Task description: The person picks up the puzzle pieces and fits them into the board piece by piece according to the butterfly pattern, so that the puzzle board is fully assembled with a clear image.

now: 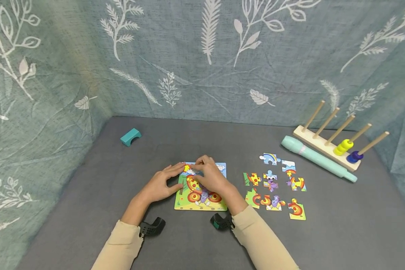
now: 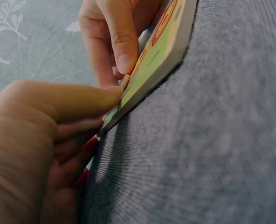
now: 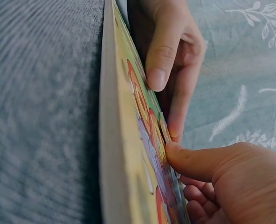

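Observation:
A colourful puzzle board [image 1: 182, 204] lies flat on the dark table, partly covered by both hands. The left hand [image 1: 160, 185] rests at the board's left side, its fingertips at the upper left corner and its thumb on the left edge. Over the board's upper middle, the right hand [image 1: 212, 178] pinches a puzzle piece; the thin edge of that piece [image 3: 164, 127] shows by the thumb in the right wrist view. Most of the held piece is hidden by the fingers. Loose puzzle pieces [image 1: 271, 182] lie spread out to the right of the board.
A teal arch block [image 1: 130, 137] sits at the back left. On the right are a mint-green tube-shaped object [image 1: 318, 159] and, behind it, a wooden peg stand [image 1: 324, 144] with yellow and blue beads. Leaf-patterned cloth [image 1: 189, 75] hangs behind the table.

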The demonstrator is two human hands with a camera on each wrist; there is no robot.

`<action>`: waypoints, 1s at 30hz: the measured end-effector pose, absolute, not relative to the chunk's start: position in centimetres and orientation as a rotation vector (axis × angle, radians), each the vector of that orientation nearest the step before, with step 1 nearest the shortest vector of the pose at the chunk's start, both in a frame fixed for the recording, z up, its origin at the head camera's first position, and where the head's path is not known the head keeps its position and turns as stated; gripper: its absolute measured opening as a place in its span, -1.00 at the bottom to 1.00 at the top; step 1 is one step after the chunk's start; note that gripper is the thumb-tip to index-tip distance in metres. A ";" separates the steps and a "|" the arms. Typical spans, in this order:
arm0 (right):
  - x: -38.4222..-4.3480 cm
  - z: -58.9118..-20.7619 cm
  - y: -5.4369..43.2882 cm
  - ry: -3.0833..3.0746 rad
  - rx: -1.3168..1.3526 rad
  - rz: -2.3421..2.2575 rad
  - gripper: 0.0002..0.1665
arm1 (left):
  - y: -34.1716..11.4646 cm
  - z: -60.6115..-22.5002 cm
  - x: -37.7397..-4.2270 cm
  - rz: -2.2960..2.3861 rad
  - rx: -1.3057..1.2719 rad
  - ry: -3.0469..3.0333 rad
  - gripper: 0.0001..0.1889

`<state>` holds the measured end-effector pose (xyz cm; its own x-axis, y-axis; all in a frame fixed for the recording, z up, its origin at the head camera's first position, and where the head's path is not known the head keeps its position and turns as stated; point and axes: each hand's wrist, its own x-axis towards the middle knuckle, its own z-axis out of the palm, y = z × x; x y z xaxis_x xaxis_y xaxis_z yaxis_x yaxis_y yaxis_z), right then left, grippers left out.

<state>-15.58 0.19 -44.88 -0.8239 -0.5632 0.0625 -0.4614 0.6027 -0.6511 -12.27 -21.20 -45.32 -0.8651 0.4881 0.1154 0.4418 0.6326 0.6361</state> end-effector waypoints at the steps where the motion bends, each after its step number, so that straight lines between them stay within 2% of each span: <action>1: -15.6 -44.9 0.2 2.674 -0.869 -1.025 -0.45 | -21.2 -45.3 -12.3 1.054 0.789 2.785 -0.38; 7: -15.5 -45.0 0.2 2.702 -0.900 -0.993 -0.43 | -20.3 -44.8 -13.1 1.043 0.745 2.852 -0.45; 18: -15.2 -45.7 0.0 2.668 -0.904 -1.010 -0.43 | -19.3 -45.7 -13.7 1.034 0.712 2.855 -0.44; 30: -15.8 -43.6 2.5 2.626 -0.719 -1.163 -0.31 | -18.8 -46.0 -14.3 1.017 0.747 2.887 -0.43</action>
<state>-15.78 2.50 -43.65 -0.8667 -0.4980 0.0293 -0.3563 0.5768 -0.7350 -14.27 -18.81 -46.04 -0.8875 0.4316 0.1615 0.4375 0.6793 0.5892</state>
